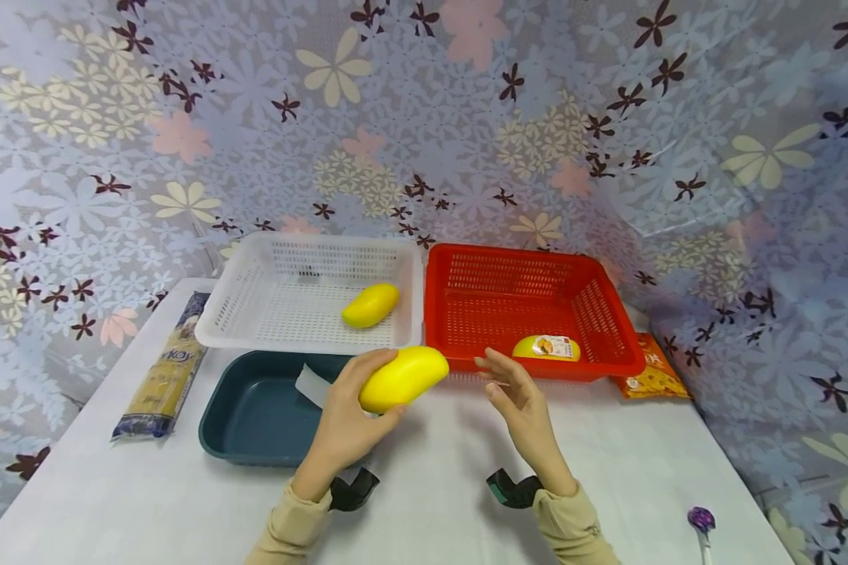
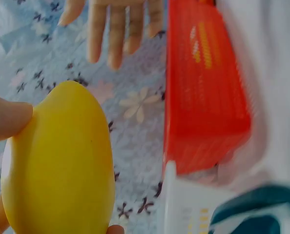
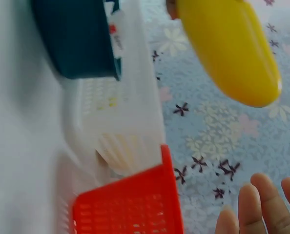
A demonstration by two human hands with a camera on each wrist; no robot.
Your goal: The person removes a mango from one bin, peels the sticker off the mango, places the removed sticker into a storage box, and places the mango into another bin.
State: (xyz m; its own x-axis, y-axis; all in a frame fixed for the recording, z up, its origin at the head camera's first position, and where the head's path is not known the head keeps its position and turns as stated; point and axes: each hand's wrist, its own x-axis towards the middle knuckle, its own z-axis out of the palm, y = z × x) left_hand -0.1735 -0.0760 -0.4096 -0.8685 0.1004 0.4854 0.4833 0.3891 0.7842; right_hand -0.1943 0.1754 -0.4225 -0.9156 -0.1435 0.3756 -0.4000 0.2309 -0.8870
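A smooth yellow mango (image 1: pixel 404 380) is gripped in my left hand (image 1: pixel 349 420), raised over the front of the table. Thumb and fingers wrap its sides, and the same mango (image 2: pixel 62 161) fills much of the left wrist view. My right hand (image 1: pixel 526 412) is held up to the right of it, apart from it, with fingers loosely bent and nothing in them. A second mango (image 1: pixel 371 305) lies in the white basket (image 1: pixel 243 343). In the red basket (image 1: pixel 537 369) sits another mango (image 1: pixel 526 348) bearing a white printed label (image 1: pixel 555 346).
A dark teal tub (image 1: pixel 215 451) with a white slip (image 1: pixel 312 384) stands left of my hands. Farther left lies a yellow pasta packet (image 1: pixel 166 377). An orange snack bag (image 1: pixel 653 373) is beside the red basket. A purple-topped lollipop (image 1: pixel 702 519) lies at front right.
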